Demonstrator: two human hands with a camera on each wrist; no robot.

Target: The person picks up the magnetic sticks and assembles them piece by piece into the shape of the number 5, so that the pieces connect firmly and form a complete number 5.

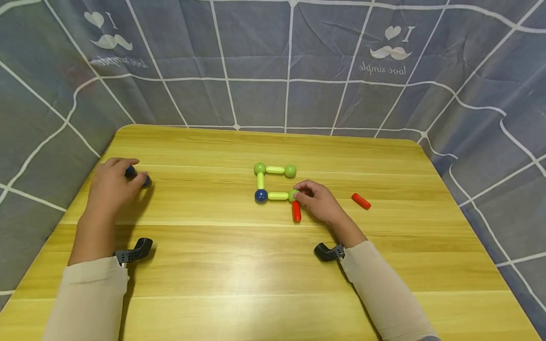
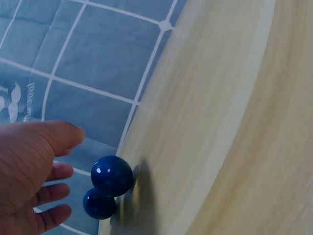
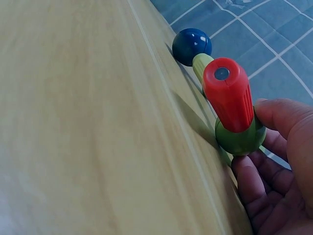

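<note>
My right hand [image 1: 320, 204] pinches a green ball [image 3: 238, 141] between thumb and fingers. From that ball a red rod [image 1: 296, 212] points toward me, its end magnet showing in the right wrist view. The ball also joins a yellow-green rod [image 1: 278, 196], which runs to a blue ball [image 1: 261, 196]. Another such rod [image 1: 260, 181] leads away to a green ball [image 1: 259, 168], then a rod [image 1: 275, 169] and a green ball [image 1: 290, 171]. On the left, my left hand [image 1: 112, 184] hovers beside two blue balls [image 2: 112, 176], its fingers apart from them in the left wrist view.
A loose red rod [image 1: 361, 201] lies on the wooden table [image 1: 213, 265] right of my right hand. Grey checked cloth [image 1: 256, 102] hangs along the back and sides. Both wrists wear black camera mounts [image 1: 135, 251].
</note>
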